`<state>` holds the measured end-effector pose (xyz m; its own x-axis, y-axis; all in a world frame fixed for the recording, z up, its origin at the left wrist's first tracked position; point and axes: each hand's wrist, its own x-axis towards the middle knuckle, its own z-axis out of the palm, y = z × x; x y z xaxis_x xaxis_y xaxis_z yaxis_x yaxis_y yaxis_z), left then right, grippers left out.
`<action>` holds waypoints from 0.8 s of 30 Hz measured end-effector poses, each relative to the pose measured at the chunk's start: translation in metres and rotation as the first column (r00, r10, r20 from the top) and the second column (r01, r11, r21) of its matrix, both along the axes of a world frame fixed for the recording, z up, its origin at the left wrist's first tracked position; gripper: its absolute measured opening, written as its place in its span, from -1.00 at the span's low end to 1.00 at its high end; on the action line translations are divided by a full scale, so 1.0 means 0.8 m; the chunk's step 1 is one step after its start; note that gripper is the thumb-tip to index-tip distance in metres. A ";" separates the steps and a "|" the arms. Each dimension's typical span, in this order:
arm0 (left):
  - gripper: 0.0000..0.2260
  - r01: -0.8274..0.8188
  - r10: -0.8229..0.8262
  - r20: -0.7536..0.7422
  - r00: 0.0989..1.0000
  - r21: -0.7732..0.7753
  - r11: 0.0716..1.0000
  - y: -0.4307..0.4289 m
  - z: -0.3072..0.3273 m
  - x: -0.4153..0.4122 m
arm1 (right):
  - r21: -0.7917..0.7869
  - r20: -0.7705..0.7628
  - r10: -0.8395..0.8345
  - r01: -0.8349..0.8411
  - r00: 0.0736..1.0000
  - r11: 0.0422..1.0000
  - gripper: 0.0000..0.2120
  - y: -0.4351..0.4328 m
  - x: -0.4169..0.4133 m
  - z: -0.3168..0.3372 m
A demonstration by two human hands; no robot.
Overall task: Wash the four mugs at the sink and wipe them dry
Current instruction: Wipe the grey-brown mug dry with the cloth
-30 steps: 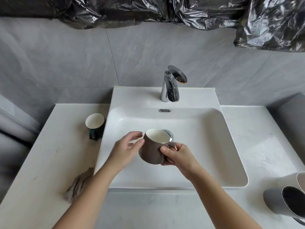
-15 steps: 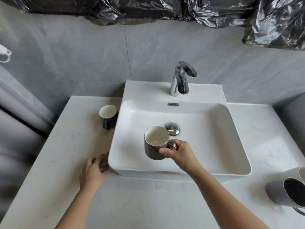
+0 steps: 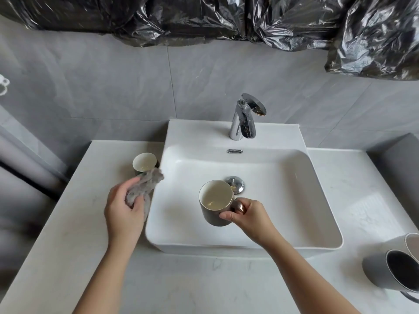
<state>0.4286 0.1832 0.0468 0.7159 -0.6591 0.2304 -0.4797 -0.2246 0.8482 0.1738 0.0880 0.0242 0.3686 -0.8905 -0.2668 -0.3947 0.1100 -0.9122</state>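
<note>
While the right hand curls its fingers round the handle of a brown-grey ceramic mug with a cream inside, that mug hangs mouth up over the bowl of the white rectangular ceramic sink, just in front of the sink's round chrome drain stopper. At the sink's left rim the left hand clenches a crumpled grey cloth, which sticks up past the fingers. Left of the sink, on the white marbled tabletop, a dark green mug with a cream inside stands upright, its lower part hidden behind the cloth. Well to the right of the sink's front corner sit a grey mug with a dark inside and, touching it, a white mug cut by the frame edge. On the sink's back ledge stands a chrome tap.
</note>
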 end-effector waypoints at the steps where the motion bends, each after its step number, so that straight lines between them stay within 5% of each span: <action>1: -0.64 0.037 -0.038 -0.031 0.999 -0.026 0.999 -0.008 0.017 -0.013 | -0.017 -0.016 0.011 -0.011 1.000 1.000 -0.48 -0.002 -0.002 0.003; 4: -0.66 0.282 -0.278 0.069 0.958 -0.055 0.958 -0.033 0.042 -0.053 | -0.088 -0.070 0.046 -0.053 0.996 0.995 -0.60 -0.011 -0.007 0.010; 7: -0.70 0.533 -0.539 0.232 0.810 0.096 0.841 -0.059 0.026 -0.085 | -0.165 -0.111 0.080 -0.098 0.991 0.981 -0.64 -0.016 -0.008 0.021; 12: -0.69 0.682 -0.721 0.137 0.679 0.244 0.689 -0.086 0.008 -0.105 | -0.239 -0.236 0.092 -0.150 0.967 0.959 -0.54 -0.031 -0.024 0.026; 15: -0.59 0.696 -0.780 0.268 0.566 0.352 0.626 -0.101 0.009 -0.103 | -0.226 -0.270 0.114 -0.178 0.956 0.958 -0.57 -0.039 -0.034 0.023; 19: -0.49 0.810 -0.849 0.231 0.474 0.263 0.524 -0.099 0.010 -0.079 | -0.241 -0.252 0.074 -0.137 0.965 0.961 -0.57 -0.046 -0.043 0.020; 24: -0.74 0.788 -0.798 0.142 0.586 0.132 0.602 -0.108 -0.003 -0.084 | -0.226 -0.239 0.078 -0.133 0.968 0.965 -0.54 -0.060 -0.047 0.021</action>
<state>0.3614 0.0967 0.0443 -0.1439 -0.9598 0.2411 -0.6197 0.2773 0.7342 0.1359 0.0398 0.0413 0.4187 -0.8975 -0.1385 -0.5910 -0.1535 -0.7919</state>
